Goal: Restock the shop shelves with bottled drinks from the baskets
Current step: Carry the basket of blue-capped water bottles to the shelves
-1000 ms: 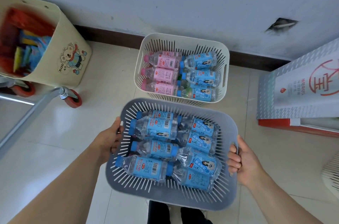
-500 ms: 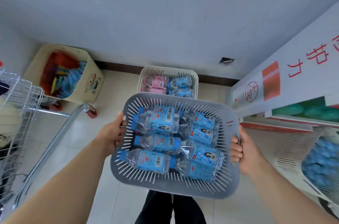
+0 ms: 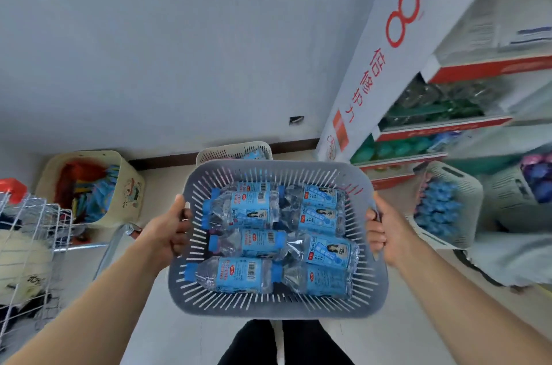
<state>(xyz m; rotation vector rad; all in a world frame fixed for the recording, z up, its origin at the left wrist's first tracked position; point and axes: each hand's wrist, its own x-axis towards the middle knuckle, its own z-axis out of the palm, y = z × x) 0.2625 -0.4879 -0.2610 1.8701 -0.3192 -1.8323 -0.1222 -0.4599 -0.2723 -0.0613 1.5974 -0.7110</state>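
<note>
Grey basket (image 3: 277, 303), centre frame, is carried clear of the floor. Left hand (image 3: 167, 231) and right hand (image 3: 385, 230) clamp opposite rim handles. Loaded with bottles (image 3: 239, 275), likely heavy; contents may roll; keep level.

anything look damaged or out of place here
One thing: a small dark gouge breaks the pale wall low down, beyond the grey basket. The bottles lie on their sides in the basket, none spilled. Nothing else stands out.
</note>
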